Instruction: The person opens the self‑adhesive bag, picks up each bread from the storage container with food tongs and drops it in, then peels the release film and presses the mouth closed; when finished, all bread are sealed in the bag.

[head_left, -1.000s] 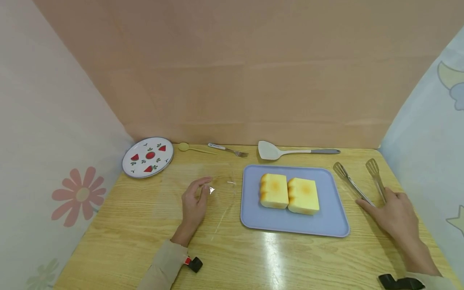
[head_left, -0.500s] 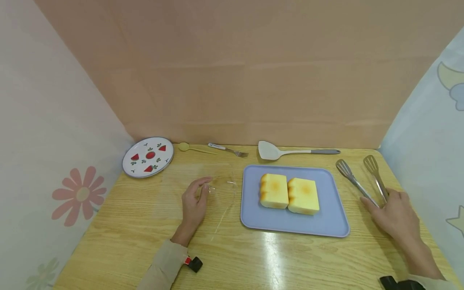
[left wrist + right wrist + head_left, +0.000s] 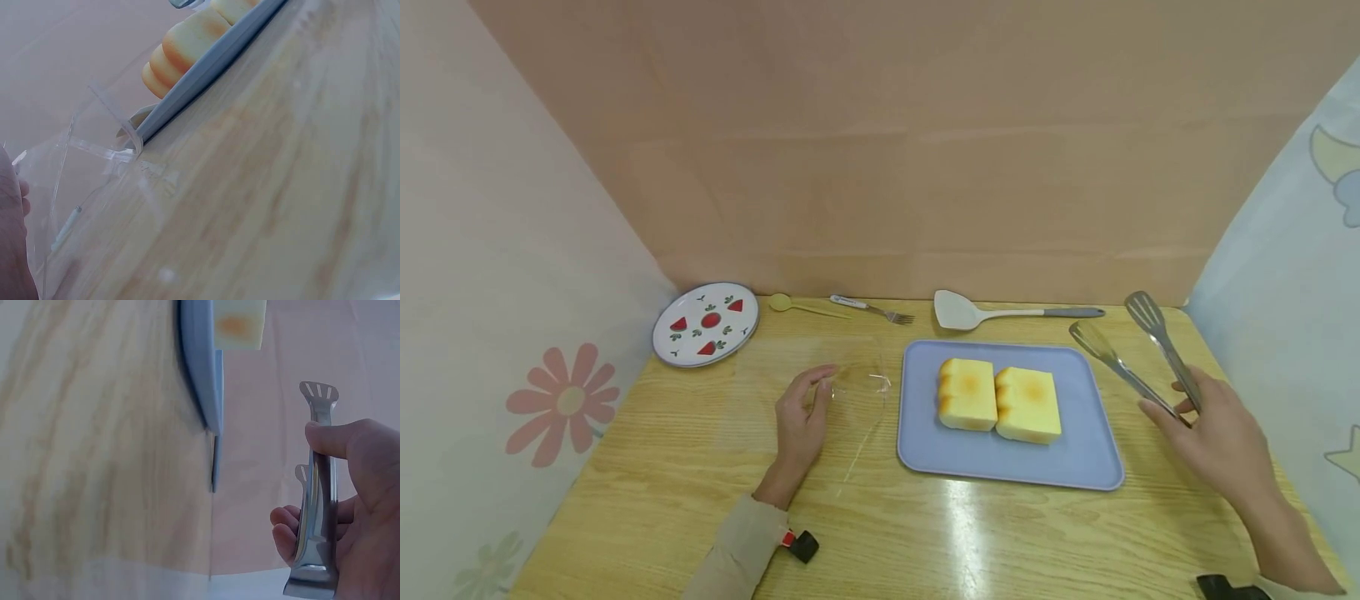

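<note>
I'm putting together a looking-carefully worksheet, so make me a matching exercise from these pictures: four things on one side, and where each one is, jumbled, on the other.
Things
1. Metal tongs
2. Bread pieces
3. Patterned plate
4. Spatula

Places
A. Lying behind the blue tray
B. In the person's right hand
C. Side by side on the blue tray
D. At the far left corner of the table

Right pairs: 1-B, 2-C, 3-D, 4-A
</note>
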A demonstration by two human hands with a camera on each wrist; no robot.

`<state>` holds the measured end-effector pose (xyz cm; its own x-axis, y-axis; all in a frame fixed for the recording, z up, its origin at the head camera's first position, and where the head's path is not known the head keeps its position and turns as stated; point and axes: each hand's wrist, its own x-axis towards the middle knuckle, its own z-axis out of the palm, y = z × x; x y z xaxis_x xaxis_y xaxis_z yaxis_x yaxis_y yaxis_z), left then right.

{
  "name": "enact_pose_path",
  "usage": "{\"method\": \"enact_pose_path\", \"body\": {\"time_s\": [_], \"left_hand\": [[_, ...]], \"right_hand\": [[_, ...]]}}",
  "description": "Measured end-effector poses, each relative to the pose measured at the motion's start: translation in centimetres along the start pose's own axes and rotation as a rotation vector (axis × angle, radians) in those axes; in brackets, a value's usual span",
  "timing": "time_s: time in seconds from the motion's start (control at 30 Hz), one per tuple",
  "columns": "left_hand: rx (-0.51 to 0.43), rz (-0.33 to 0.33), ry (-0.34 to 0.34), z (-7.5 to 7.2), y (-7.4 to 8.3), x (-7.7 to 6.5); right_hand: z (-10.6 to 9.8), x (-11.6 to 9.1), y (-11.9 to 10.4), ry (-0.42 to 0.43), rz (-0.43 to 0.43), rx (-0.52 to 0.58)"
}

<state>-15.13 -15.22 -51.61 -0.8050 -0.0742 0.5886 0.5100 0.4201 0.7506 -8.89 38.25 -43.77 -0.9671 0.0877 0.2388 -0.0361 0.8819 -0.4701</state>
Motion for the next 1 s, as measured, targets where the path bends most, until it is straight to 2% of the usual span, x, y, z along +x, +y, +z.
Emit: {"method": "enact_pose_path", "body": {"time_s": [0.1, 0.23, 0.43, 0.53, 0.63, 0.77, 0.9, 1.0], "left_hand": [[-0.004, -0.007, -0.009, -0.1, 0.1, 0.0], [-0.008, 0.018, 0.003, 0.0, 0.0, 0.0], [-0.004, 0.027, 0.018, 0.2, 0.1, 0.0], [-0.001, 0.020, 0.027, 0.2, 0.7, 0.1], [-0.004, 0.020, 0.032, 0.0, 2.2, 0.4], [0.002, 0.042, 0.033, -0.1, 3.4, 0.6], [-0.003, 0.047, 0.038, 0.0, 3.1, 0.6], [-0.012, 0.042, 0.047, 0.2, 2.2, 0.4]], "right_hand": [[-0.3, 0.0, -0.7, 0.004, -0.029, -0.007], [-0.7, -0.1, -1.5, -0.002, -0.082, -0.017], [-1.1, -0.2, -2.8, -0.057, -0.178, -0.024], [-1.1, -0.1, -3.5, -0.096, -0.230, -0.027], [-1.0, -0.1, -4.1, -0.134, -0.255, -0.020], [-0.7, -0.1, -4.8, -0.183, -0.291, -0.028], [-0.1, -0.1, -5.4, -0.211, -0.341, -0.069], [0.2, 0.0, -5.9, -0.221, -0.372, -0.100]]}}
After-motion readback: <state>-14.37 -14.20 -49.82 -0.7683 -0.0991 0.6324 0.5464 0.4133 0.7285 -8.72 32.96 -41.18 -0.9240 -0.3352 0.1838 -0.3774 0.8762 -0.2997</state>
